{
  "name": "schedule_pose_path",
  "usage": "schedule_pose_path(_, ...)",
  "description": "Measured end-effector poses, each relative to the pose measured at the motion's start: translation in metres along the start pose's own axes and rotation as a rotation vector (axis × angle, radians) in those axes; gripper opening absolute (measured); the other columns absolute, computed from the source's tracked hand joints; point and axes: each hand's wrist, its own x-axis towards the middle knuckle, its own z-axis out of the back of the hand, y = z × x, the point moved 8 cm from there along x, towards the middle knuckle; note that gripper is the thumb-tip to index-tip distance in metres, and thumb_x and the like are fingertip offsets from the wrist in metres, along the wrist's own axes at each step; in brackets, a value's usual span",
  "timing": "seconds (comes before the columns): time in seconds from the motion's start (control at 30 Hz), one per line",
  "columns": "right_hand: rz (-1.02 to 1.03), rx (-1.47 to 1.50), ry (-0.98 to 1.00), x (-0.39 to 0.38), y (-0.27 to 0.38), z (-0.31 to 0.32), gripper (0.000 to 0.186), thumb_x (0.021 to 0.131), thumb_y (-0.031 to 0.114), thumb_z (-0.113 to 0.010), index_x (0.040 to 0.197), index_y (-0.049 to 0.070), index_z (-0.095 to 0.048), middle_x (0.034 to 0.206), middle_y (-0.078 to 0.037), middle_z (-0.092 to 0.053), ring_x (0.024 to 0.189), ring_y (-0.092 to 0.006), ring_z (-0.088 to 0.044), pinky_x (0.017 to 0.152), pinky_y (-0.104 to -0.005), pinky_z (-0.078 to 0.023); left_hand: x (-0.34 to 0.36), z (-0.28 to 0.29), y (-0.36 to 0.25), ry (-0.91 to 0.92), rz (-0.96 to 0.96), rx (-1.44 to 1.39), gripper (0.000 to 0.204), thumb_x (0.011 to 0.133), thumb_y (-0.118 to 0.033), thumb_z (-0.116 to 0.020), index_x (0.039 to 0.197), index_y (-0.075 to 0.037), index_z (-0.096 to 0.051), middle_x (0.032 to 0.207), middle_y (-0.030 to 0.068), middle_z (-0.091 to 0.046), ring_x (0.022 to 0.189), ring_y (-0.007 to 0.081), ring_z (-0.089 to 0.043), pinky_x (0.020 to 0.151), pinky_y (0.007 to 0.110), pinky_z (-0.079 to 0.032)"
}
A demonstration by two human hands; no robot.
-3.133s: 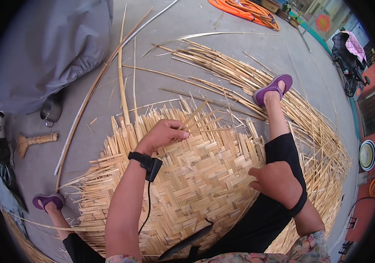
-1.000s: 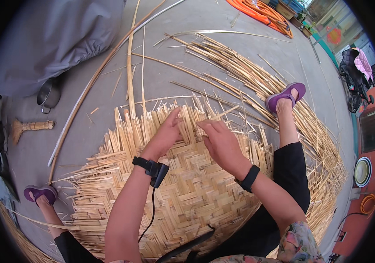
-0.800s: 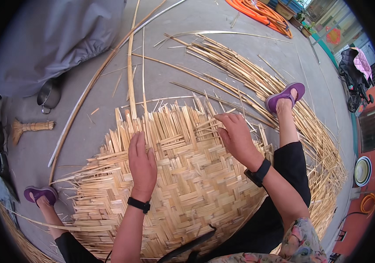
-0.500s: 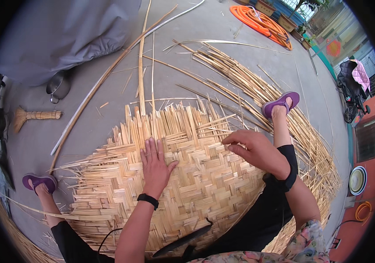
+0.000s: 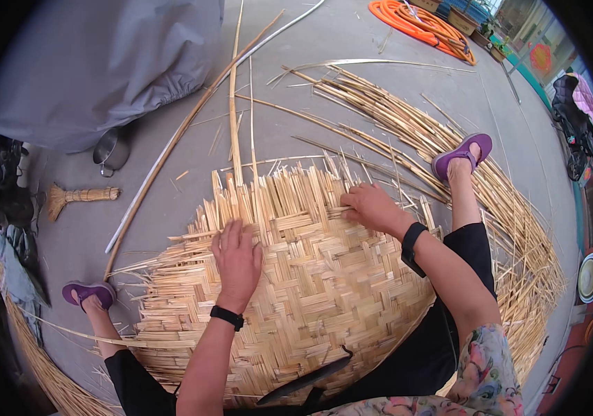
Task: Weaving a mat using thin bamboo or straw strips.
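A woven reed mat (image 5: pixel 317 291) in a herringbone pattern spreads in front of me, its far edge bristling with loose upright strip ends. My left hand (image 5: pixel 237 263) rests palm down on the weave near that edge, fingers apart and slightly bent, holding nothing. At the far right part of the weave, my right hand (image 5: pixel 377 208) has its fingers curled down onto crosswise reed strips (image 5: pixel 310 220); its fingertips are partly hidden. Two long strips (image 5: pixel 234 132) run from the mat out across the floor. A dark, blade-like tool (image 5: pixel 307 378) with a hooked tip lies on the near part.
Loose reeds (image 5: pixel 386 114) lie in a bundle at the right, under my right shoe (image 5: pixel 461 156). My left shoe (image 5: pixel 90 295) is beside the mat. A long pole (image 5: pixel 164 156), a short brush (image 5: pixel 83 195), a metal pot (image 5: pixel 110 150) and an orange hose (image 5: pixel 421 28) are farther out.
My right hand has moved from above the mat down and left onto the strips at its far edge. My left hand has drawn slightly back, its fingers more bent. The view has shifted.
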Motion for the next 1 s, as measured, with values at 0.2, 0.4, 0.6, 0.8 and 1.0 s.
schedule_pose_path(0.2, 0.114, 0.049, 0.041, 0.008, 0.003, 0.001, 0.019, 0.092, 0.028, -0.063, 0.086, 0.010, -0.059, 0.074, -0.009, -0.065, 0.077, -0.0324, -0.064, 0.083, -0.0439, -0.046, 0.011, -0.011, 0.020, 0.128, -0.179, 0.105, 0.062, 0.091, -0.048, -0.064, 0.142, -0.015, -0.052, 0.163, 0.0110, -0.025, 0.152, 0.0345, -0.016, 0.116, 0.063, -0.014)
schedule_pose_path(0.4, 0.157, 0.032, -0.033, 0.013, 0.011, -0.015, 0.018, 0.091, 0.028, -0.063, 0.087, 0.011, -0.058, 0.076, -0.010, -0.066, 0.071, -0.0320, -0.066, 0.069, -0.0429, -0.051, -0.004, -0.030, 0.025, 0.179, -0.211, 0.128, 0.063, 0.092, -0.050, -0.062, 0.144, -0.016, -0.051, 0.162, 0.0093, -0.028, 0.149, 0.0336, -0.022, 0.112, 0.064, -0.021)
schedule_pose_path(0.6, 0.248, -0.094, -0.020, 0.002, 0.012, -0.004, 0.012, 0.087, 0.021, -0.065, 0.089, 0.010, -0.061, 0.080, -0.008, -0.069, 0.079, -0.0293, -0.069, 0.079, -0.0453, -0.051, 0.011, -0.004, 0.004, 0.201, -0.204, 0.137, 0.060, 0.091, -0.044, -0.066, 0.141, -0.015, -0.053, 0.160, 0.0097, -0.031, 0.146, 0.0328, -0.027, 0.110, 0.064, -0.022)
schedule_pose_path(0.8, 0.178, -0.199, 0.009, -0.013, -0.005, 0.008, 0.016, 0.083, 0.022, -0.071, 0.092, 0.012, -0.063, 0.084, -0.005, -0.070, 0.091, -0.0248, -0.067, 0.097, -0.0426, -0.040, 0.066, 0.024, -0.087, 0.137, -0.280, -0.047, 0.038, 0.089, -0.016, -0.070, 0.125, -0.008, -0.065, 0.138, 0.0132, -0.056, 0.122, 0.0286, -0.055, 0.103, 0.044, -0.040)
schedule_pose_path(1.0, 0.135, -0.071, -0.139, -0.017, -0.011, 0.014, 0.017, 0.079, 0.019, -0.072, 0.091, 0.013, -0.061, 0.089, -0.003, -0.067, 0.095, -0.0228, -0.063, 0.100, -0.0429, -0.040, 0.095, -0.007, -0.066, 0.120, 0.215, -0.872, 0.020, 0.093, -0.008, -0.063, 0.110, -0.001, -0.071, 0.103, 0.0112, -0.069, 0.087, 0.0211, -0.066, 0.080, 0.031, -0.051)
